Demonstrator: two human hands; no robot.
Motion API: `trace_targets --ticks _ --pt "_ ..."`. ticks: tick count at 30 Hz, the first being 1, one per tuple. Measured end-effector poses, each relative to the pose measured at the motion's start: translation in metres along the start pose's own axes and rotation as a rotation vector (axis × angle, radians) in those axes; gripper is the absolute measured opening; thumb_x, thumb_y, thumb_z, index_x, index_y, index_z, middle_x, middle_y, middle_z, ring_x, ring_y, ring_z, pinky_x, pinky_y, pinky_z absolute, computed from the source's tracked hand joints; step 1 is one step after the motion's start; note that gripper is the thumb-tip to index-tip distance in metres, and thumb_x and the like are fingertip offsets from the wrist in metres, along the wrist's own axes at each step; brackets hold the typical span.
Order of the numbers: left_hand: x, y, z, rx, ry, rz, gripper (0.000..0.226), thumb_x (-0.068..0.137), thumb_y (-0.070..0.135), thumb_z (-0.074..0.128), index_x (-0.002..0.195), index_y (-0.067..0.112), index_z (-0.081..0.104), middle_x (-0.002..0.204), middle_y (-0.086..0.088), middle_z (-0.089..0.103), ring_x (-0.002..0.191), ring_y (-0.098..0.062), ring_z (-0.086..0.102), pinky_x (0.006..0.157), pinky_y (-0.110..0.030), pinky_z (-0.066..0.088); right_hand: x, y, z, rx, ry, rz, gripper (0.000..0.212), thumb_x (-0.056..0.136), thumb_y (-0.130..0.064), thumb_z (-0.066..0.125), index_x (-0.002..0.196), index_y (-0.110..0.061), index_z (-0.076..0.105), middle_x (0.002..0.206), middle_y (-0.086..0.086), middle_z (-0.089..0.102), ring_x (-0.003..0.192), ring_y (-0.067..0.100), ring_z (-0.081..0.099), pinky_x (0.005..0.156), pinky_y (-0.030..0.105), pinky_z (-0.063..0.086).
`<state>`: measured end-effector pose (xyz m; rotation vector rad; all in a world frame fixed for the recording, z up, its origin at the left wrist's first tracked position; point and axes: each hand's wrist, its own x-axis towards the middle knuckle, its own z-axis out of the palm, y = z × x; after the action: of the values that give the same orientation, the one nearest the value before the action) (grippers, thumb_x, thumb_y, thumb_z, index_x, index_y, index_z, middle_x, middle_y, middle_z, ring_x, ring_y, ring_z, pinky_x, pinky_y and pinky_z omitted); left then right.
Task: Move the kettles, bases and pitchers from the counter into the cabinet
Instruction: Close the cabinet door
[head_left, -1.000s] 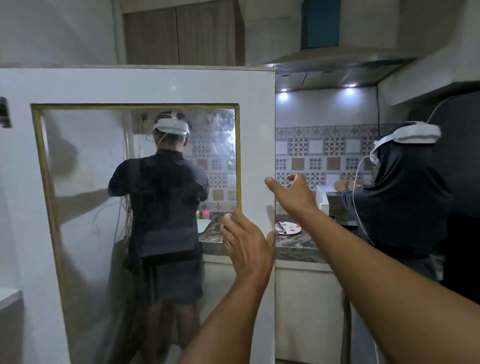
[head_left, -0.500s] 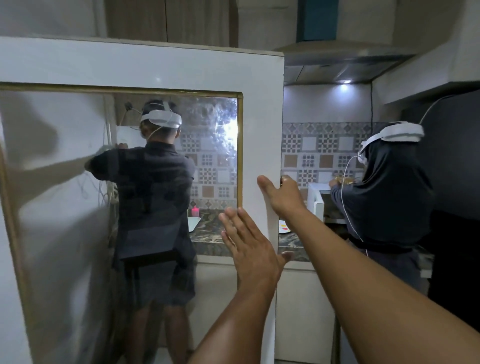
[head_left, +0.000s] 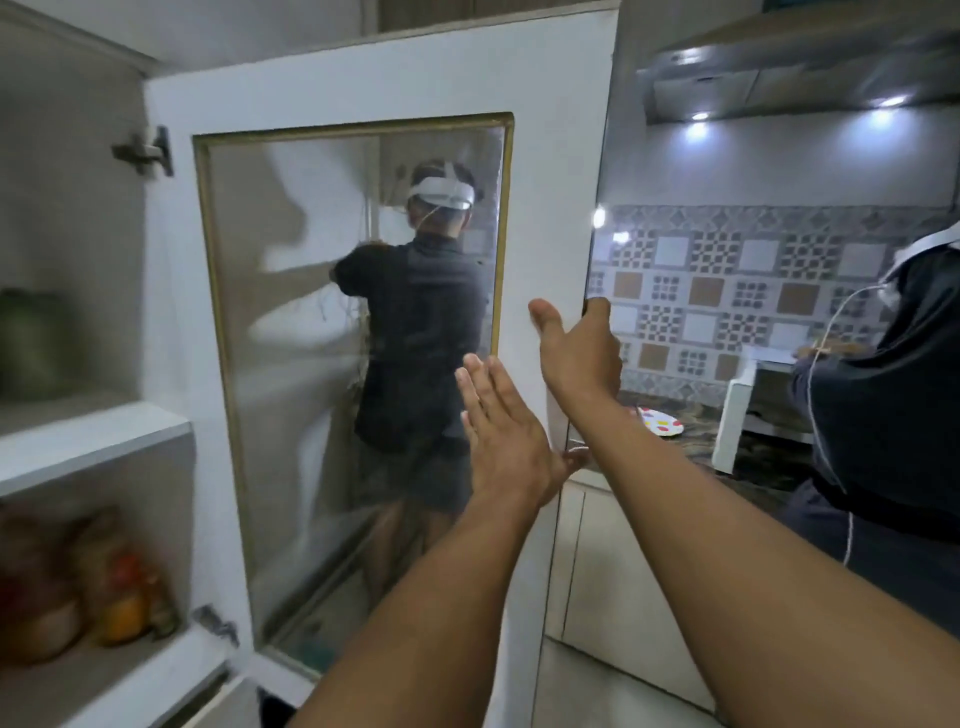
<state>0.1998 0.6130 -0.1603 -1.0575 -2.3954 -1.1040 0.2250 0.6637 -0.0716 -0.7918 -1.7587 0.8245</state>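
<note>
The white cabinet door (head_left: 550, 182) with a gold-framed glass pane stands swung open in front of me. My right hand (head_left: 576, 353) grips its free edge, thumb on the front and fingers wrapped behind. My left hand (head_left: 498, 441) is flat and open against the door face, just below the right hand. To the left the cabinet's inside shows, with a white shelf (head_left: 93, 441). No kettle, base or pitcher is clearly in view. A blurred green thing (head_left: 31, 343) sits on the upper shelf.
Blurred jars (head_left: 119, 597) stand on the lower shelf. Through the glass a person (head_left: 421, 332) stands with their back to me. Another person (head_left: 883, 415) works at the dark counter (head_left: 758, 457) on the right, near a spotted plate (head_left: 660, 422) and a white appliance (head_left: 732, 421).
The door has swung further open and my view has turned left, so the cabinet's shelves now show. My right hand stays on the door's edge and my left hand stays flat.
</note>
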Motion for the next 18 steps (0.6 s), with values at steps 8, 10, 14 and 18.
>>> trace_targets --ticks 8,10,14,18 --pt "-0.089 -0.004 -0.053 -0.157 0.167 -0.083 0.106 0.089 0.029 0.061 0.152 0.002 -0.02 0.162 -0.016 -0.024 0.151 -0.028 -0.021 0.122 -0.035 -0.003 -0.102 -0.053 -0.025 -0.049 -0.033 -0.199 0.051 0.094 -0.052 0.053 0.124 -0.013 0.041 0.121 0.013 0.065 0.106 0.041 0.063 0.084 0.046 0.05" --pt "-0.112 -0.018 -0.073 -0.166 0.204 -0.05 0.098 0.091 0.024 0.055 0.153 0.002 -0.018 0.163 -0.015 -0.019 0.152 -0.026 -0.018 0.124 -0.034 -0.003 -0.133 -0.071 -0.025 -0.048 -0.027 -0.234 0.05 0.093 -0.052 0.054 0.122 -0.014 0.041 0.117 0.012 0.065 0.102 0.04 0.064 0.084 0.051 0.052" --pt "-0.156 -0.062 -0.13 -0.302 0.191 -0.029 0.088 0.096 0.032 0.054 0.158 0.018 -0.008 0.166 -0.002 -0.007 0.154 -0.017 -0.005 0.125 -0.034 0.006 -0.201 -0.111 -0.016 0.005 -0.046 -0.295 0.043 0.095 -0.045 0.054 0.116 -0.011 0.041 0.109 0.013 0.067 0.097 0.042 0.063 0.069 0.044 0.047" --pt "-0.204 -0.095 -0.204 -0.65 0.27 -0.145 0.038 0.107 0.034 0.038 0.144 0.031 0.045 0.14 -0.009 0.058 0.129 -0.021 0.057 0.106 -0.041 0.049 -0.274 -0.162 0.003 -0.018 -0.093 -0.386 0.035 0.097 -0.041 0.052 0.111 -0.01 0.041 0.105 0.012 0.063 0.092 0.035 0.063 0.063 0.036 0.04"
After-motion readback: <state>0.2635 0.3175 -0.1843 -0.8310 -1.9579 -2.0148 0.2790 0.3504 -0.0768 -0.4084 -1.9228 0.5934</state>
